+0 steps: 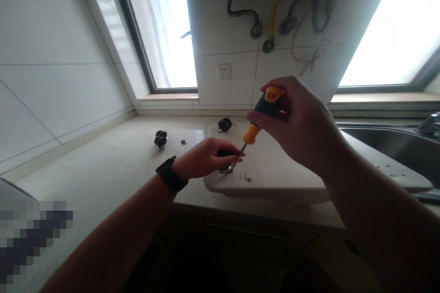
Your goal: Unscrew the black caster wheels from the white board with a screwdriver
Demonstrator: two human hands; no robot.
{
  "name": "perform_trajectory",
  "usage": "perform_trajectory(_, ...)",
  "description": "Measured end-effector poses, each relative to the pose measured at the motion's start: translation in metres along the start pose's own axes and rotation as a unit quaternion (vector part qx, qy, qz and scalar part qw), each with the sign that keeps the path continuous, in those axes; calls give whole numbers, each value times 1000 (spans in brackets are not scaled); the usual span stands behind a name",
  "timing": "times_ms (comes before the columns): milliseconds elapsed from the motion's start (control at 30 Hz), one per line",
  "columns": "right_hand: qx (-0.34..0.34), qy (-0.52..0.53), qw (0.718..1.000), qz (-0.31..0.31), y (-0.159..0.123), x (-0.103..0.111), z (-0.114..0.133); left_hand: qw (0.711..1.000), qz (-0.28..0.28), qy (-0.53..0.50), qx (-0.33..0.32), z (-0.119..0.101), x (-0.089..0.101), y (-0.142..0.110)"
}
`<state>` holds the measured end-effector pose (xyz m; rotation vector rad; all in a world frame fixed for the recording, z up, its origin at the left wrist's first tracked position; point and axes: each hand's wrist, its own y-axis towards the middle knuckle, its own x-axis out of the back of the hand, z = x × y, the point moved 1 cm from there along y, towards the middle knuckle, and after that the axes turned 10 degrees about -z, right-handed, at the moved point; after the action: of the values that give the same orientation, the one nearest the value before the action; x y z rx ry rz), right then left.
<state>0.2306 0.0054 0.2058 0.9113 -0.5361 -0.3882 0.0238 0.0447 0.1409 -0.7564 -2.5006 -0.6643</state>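
Observation:
My right hand (295,121) is closed around the yellow and black handle of a screwdriver (252,133). Its shaft slants down to the left, and the tip is at the metal plate of a caster wheel (226,169). My left hand (209,158) is closed around that caster, hiding most of it, with thumb and fingers beside the shaft. The caster is at the near left corner of a white panel (282,165) with rounded corners. Another black caster (225,124) stands on the panel's far left corner. Any screw under the tip is too small to make out.
Two loose casters (160,139) and a little pile of screws (183,142) lie on the speckled countertop (113,169) to the left. A steel sink (388,146) with a faucet (431,123) is at the right. Hoses (275,9) hang on the tiled wall behind.

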Motion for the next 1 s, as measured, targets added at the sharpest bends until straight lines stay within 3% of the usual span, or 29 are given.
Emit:
perform_trajectory(200, 15, 50, 996, 72, 13, -12, 12, 999, 6, -48, 12, -1, 2, 0)
perform_trajectory(600, 27, 79, 982, 168, 26, -12, 13, 997, -73, -12, 25, -1, 1, 2)
perform_trajectory(833, 92, -81, 989, 88, 31, -15, 30, 993, -116, 17, 27, -1, -5, 2)
perform_trajectory(1000, 43, -82, 991, 92, 39, -12, 34, 990, -137, 25, 25, -1, -7, 1)
